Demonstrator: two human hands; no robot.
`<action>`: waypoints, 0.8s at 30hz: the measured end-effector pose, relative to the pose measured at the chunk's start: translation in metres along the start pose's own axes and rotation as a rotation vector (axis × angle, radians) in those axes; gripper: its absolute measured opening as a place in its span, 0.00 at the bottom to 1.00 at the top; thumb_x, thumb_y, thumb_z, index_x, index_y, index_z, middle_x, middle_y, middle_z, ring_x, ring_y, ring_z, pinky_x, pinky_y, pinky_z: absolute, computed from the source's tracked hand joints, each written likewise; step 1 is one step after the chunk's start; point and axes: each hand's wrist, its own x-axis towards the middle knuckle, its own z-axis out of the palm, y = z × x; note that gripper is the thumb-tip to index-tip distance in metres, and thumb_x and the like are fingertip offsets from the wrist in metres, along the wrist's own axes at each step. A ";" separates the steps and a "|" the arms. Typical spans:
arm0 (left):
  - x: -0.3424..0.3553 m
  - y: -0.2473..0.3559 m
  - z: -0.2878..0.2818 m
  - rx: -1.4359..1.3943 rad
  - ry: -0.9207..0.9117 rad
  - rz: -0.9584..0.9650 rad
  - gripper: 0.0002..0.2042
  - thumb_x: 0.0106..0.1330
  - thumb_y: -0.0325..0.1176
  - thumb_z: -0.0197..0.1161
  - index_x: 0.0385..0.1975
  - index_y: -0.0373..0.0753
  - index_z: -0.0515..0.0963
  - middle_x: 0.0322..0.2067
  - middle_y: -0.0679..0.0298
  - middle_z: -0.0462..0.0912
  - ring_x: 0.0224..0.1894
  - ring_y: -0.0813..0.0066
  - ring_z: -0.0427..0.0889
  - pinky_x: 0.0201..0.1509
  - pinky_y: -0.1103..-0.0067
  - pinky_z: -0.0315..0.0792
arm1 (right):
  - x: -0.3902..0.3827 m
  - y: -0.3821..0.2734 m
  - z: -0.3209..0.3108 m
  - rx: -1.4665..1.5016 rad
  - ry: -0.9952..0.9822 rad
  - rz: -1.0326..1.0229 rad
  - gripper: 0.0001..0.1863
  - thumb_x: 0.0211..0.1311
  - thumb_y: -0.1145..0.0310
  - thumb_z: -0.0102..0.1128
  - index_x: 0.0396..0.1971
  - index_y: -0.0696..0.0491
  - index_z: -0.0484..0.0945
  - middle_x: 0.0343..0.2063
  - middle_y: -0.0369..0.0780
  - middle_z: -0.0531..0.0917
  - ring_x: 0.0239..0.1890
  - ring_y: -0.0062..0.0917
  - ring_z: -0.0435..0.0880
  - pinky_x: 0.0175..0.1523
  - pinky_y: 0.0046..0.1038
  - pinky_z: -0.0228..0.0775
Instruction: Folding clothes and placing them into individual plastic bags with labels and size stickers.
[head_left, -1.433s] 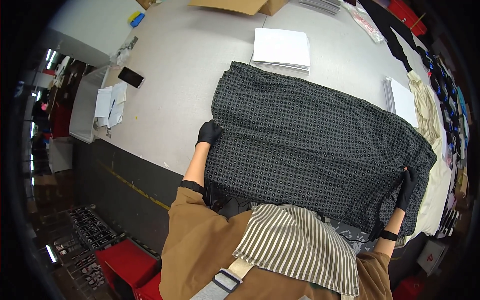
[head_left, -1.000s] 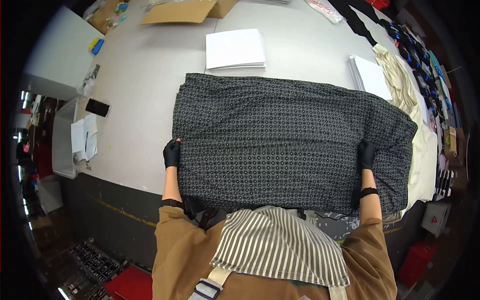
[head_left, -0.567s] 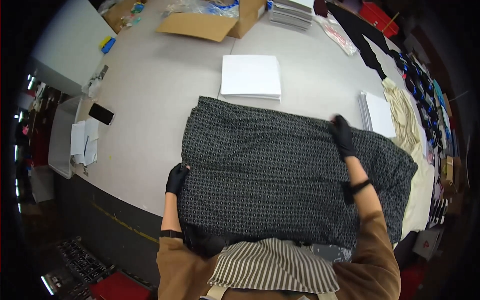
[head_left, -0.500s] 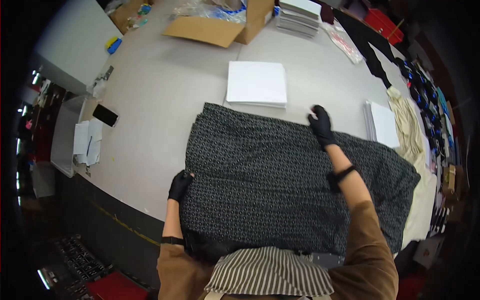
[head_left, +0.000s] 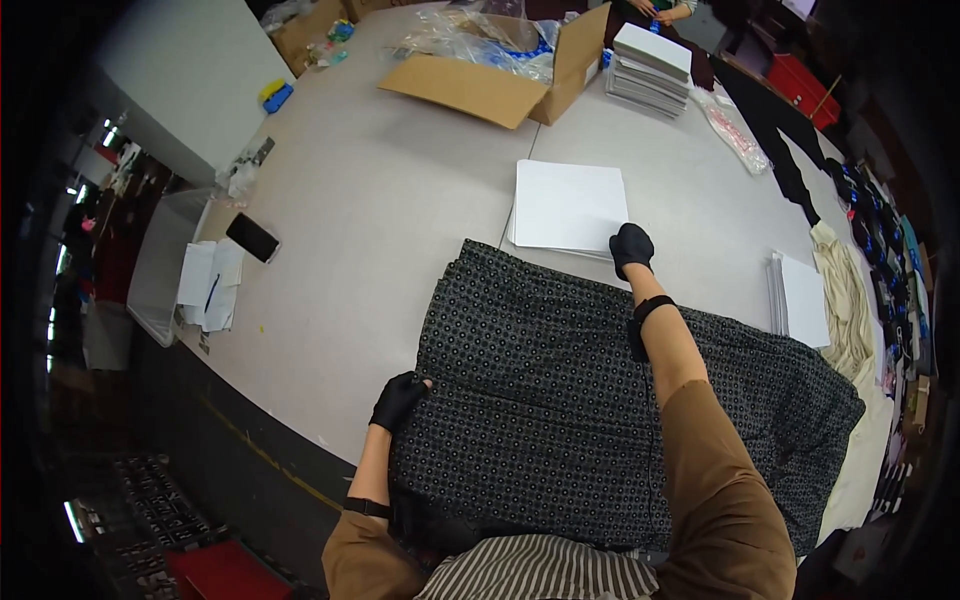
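One dark patterned cloth (head_left: 540, 370) is lying near on the desk (head_left: 340, 200); left hand (head_left: 400, 401) is resting curled at its left edge, right hand (head_left: 631, 249) is touching the near right corner of a white stack (head_left: 569, 203), any pinch unclear. Light left-side pressure should be preventing creases.
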 end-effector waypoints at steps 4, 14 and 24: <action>0.001 0.005 0.010 -0.081 -0.045 0.096 0.17 0.56 0.46 0.62 0.30 0.34 0.78 0.26 0.64 0.80 0.29 0.79 0.74 0.36 0.78 0.68 | 0.017 0.032 0.012 -0.168 0.021 0.037 0.17 0.47 0.58 0.61 0.30 0.58 0.77 0.28 0.47 0.81 0.31 0.37 0.82 0.31 0.36 0.73; 0.012 -0.014 -0.010 0.196 0.098 0.147 0.20 0.53 0.49 0.62 0.24 0.34 0.74 0.22 0.54 0.77 0.27 0.69 0.76 0.34 0.75 0.69 | -0.260 0.000 -0.097 1.056 -0.556 0.066 0.26 0.58 0.64 0.54 0.57 0.55 0.64 0.42 0.38 0.77 0.33 0.20 0.76 0.24 0.18 0.68; -0.019 0.024 0.051 0.464 0.305 0.475 0.10 0.55 0.38 0.59 0.25 0.37 0.74 0.25 0.50 0.79 0.31 0.58 0.80 0.33 0.69 0.72 | -0.422 0.013 0.018 1.278 -0.442 0.040 0.26 0.59 0.69 0.55 0.57 0.60 0.63 0.51 0.43 0.73 0.53 0.29 0.70 0.59 0.29 0.60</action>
